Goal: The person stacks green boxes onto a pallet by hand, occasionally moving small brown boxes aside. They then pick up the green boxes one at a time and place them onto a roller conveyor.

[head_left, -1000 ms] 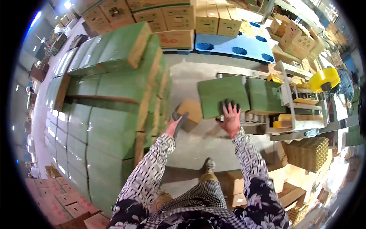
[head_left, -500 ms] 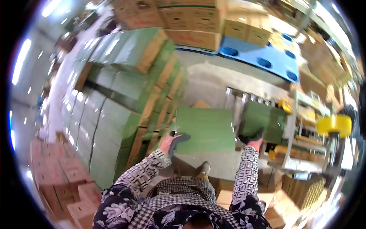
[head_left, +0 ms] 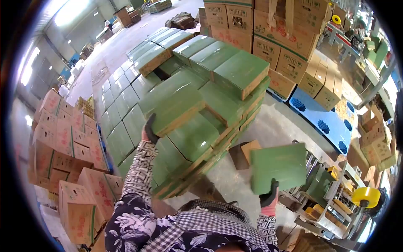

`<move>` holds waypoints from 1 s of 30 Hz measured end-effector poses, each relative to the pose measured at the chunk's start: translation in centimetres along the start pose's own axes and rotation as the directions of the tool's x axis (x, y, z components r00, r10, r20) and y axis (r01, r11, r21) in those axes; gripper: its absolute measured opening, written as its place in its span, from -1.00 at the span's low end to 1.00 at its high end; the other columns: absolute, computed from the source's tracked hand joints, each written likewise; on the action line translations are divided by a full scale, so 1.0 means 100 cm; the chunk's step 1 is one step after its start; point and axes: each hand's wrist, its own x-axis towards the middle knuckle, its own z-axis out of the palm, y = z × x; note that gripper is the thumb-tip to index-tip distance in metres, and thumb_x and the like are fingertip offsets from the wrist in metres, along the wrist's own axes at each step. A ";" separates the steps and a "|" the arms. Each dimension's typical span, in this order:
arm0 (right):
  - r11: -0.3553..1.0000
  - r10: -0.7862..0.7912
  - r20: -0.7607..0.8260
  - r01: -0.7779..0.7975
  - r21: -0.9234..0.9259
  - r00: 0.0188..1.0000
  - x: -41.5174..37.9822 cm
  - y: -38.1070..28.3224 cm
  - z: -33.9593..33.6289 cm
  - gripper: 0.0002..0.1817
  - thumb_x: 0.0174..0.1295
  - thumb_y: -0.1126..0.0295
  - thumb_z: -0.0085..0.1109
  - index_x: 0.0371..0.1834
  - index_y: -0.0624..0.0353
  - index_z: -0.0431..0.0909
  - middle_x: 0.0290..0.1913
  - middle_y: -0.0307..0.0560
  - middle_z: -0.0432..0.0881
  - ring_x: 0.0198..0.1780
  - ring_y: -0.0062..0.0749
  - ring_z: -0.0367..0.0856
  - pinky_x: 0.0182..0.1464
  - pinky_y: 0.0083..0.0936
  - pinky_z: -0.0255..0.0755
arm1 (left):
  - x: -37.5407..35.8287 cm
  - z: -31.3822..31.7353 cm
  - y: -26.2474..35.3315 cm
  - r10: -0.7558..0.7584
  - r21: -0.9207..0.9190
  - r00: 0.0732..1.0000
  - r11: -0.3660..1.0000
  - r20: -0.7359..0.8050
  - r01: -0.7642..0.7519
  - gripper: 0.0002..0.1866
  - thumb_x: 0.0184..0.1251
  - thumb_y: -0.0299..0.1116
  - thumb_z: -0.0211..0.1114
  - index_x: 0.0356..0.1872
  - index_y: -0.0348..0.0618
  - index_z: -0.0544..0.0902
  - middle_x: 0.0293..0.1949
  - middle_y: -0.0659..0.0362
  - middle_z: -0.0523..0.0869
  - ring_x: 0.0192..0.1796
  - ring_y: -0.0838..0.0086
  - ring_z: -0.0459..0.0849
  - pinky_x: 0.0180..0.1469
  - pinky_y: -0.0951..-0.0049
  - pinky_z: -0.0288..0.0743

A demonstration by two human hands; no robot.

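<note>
My left hand [head_left: 151,131], in a dark and pink glove, grips the near left corner of a glossy green box [head_left: 172,101]. That box lies at a slant over the top of a large stack of similar green boxes [head_left: 191,136]. Off to the right, my right hand [head_left: 269,196] is closed on the near edge of a second green box [head_left: 279,166], its dark thumb showing against the box's broad face. This second box overlaps the floor between the stack and a roller conveyor [head_left: 289,195] in this view. Both hands' fingers are partly hidden by the boxes.
Another green box [head_left: 319,182] rests on the conveyor, near a metal frame with a yellow roller [head_left: 365,197]. An open brown carton [head_left: 242,154] stands on the floor. Printed cartons [head_left: 63,138] are piled at left, more behind. A blue pallet [head_left: 321,117] lies at the far right.
The view has swung left over the stack. My left hand has gone from beside the conveyor to a box atop the stack. My right hand now holds a box left of the conveyor.
</note>
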 end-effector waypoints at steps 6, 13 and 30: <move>0.945 0.191 0.338 -0.080 -0.317 0.922 -0.024 0.064 0.187 -0.45 0.40 0.17 -0.10 0.31 0.35 0.23 0.28 -0.01 0.37 0.25 -0.34 0.36 0.28 -0.46 0.21 | 0.042 -0.033 -0.041 0.000 -0.084 0.999 0.996 -0.054 -0.004 -0.52 0.28 -0.15 0.19 0.19 -0.11 0.46 0.13 0.13 0.54 0.16 0.24 0.49 0.22 0.21 0.35; 0.883 -0.084 0.136 0.137 -0.450 0.987 0.062 0.129 0.126 -0.64 0.29 0.23 0.10 0.06 0.21 0.45 -0.27 -0.19 0.52 -0.35 -0.56 0.44 -0.32 -0.54 0.39 | 0.085 -0.077 -0.030 0.119 0.427 0.992 0.896 0.029 -0.120 -0.47 0.49 -0.11 -0.14 0.38 -0.11 0.22 0.36 0.22 0.27 0.36 0.44 0.25 0.36 0.32 0.16; 0.906 -0.252 -0.406 0.362 0.221 0.878 0.067 -0.094 -0.127 -0.38 0.20 -0.10 0.13 0.20 0.08 0.40 0.17 -0.11 0.50 0.16 -0.19 0.43 0.27 -0.31 0.28 | 0.059 -0.132 0.051 0.029 0.345 0.969 0.937 -0.243 0.059 -0.46 0.38 -0.04 0.01 0.33 -0.01 0.34 0.24 0.22 0.40 0.29 0.39 0.36 0.24 0.23 0.33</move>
